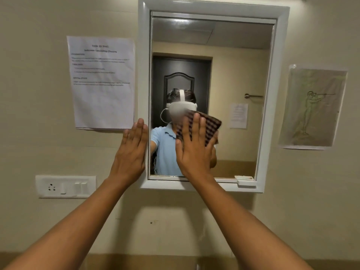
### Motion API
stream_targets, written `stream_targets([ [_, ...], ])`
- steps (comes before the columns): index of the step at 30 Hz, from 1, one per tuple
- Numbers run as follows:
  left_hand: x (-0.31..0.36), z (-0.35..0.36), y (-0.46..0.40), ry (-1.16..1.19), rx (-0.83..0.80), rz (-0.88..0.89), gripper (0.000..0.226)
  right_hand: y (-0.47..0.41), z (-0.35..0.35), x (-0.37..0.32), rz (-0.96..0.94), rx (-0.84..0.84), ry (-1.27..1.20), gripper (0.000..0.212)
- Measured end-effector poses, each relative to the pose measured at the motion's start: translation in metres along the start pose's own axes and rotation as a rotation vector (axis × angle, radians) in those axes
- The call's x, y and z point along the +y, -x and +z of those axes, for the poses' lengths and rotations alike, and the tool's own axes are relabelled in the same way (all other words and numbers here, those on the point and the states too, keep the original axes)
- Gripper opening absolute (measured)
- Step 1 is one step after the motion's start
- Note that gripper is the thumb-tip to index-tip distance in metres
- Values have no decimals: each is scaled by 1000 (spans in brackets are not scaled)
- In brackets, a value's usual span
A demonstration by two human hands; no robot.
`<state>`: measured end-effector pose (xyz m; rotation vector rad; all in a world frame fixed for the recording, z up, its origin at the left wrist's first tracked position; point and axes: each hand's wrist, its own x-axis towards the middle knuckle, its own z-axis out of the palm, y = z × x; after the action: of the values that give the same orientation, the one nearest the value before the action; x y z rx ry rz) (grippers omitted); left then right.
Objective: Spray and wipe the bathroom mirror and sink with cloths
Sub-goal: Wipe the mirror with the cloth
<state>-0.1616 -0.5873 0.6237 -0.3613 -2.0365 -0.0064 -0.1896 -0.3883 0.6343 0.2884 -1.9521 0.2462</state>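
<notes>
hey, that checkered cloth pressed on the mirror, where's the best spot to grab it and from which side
Probably its free upper right corner, coming from the right. The checkered cloth lies flat against the mirror under the right hand's open palm, and only that corner sticks out past the fingers, so pinch it there.

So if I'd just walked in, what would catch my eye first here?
Probably the white-framed mirror in the middle of the wall, with the right hand pressing a dark checked cloth flat against the glass. The left hand rests open on the frame's left edge. After that, the printed sheet taped to the wall on the left and the line drawing on the right.
</notes>
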Motion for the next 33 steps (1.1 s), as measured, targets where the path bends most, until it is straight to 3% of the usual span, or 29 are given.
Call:
stream_targets([
  [3,-2,2,7,15,-10,11,57,-15,4,-31,-107,-9,-2,65],
  [7,-2,9,13,59,-4,-22,74,-5,13,-55,-166,-47,12,65],
  [17,-2,17,28,114,4,-13,70,57,33,-60,-245,-91,27,67],
  [24,5,16,30,20,3,-55,82,69,27,-21,-378,-130,100,62],
  [33,14,18,28,-36,-6,-81,77,75,-3,88,-153,-124,139,66],
])
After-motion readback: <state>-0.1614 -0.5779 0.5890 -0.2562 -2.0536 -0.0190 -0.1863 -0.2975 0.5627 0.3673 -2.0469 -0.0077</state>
